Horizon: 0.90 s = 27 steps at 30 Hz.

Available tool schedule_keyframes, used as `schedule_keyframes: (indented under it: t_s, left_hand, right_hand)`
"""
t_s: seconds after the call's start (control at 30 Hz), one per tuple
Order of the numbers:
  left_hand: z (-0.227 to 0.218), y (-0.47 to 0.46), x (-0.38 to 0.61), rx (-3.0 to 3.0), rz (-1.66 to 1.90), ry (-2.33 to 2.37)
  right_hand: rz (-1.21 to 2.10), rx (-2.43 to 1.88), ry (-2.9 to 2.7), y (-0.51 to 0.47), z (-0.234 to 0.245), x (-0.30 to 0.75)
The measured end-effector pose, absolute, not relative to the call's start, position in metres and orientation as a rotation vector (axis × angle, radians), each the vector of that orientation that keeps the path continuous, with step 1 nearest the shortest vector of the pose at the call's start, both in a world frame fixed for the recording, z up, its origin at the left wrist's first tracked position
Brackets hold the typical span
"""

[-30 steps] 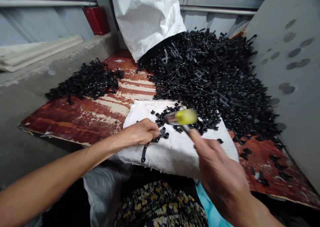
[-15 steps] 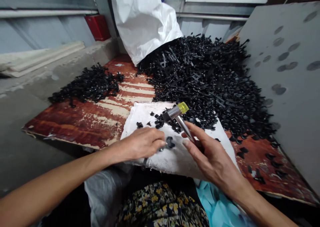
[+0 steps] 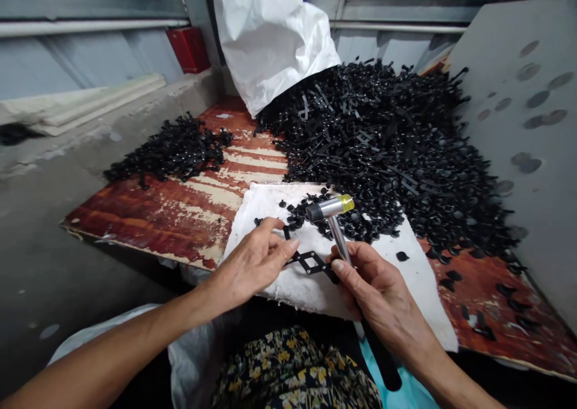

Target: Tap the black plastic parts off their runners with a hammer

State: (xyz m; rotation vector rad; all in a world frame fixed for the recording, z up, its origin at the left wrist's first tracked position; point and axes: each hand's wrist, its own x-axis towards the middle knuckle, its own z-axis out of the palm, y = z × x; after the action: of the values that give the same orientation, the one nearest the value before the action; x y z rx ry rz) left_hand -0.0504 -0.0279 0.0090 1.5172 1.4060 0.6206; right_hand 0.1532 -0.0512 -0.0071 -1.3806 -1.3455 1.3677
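in the head view, the only 1 here, the black linkage (image 3: 311,263) is stretched between the 2 hands, over the white cloth (image 3: 421,289) near its front edge. its crossed bars stand open as a small diamond. the left hand (image 3: 259,259) pinches its left end with thumb and fingers. the right hand (image 3: 383,298) appears to grip the linkage's right end between thumb and finger, with the hammer (image 3: 332,207) also held in it: the metal shaft passes through the fingers and the black handle sticks out below. the hammer head is tilted, yellow face to the right, above the loose black caps (image 3: 360,226) on the cloth.

what could go wrong: with 1 hand sharing 2 things, the hammer could slip or swing and knock the bars or the left fingers. pulling too hard on the ends could strain the linkage's joints. a dropped cap would be hard to pick out among so many alike, and the cloth's soft folds could let a piece roll.

as for containers, a white sack (image 3: 274,42) hangs mouth-down against the large black heap (image 3: 383,127), whose pieces reach its lower edge; its inside is hidden. the red box (image 3: 189,48) at the wall shows no contents.
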Motion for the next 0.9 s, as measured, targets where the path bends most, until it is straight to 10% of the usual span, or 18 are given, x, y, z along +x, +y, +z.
schedule_keyframes:
  t_s: [0.9]
  left_hand:
    - [0.013,0.0,-0.047,1.128,0.559,1.316]
  right_hand:
    - [1.398,-1.437,-1.229,-0.052,-0.007,0.17]
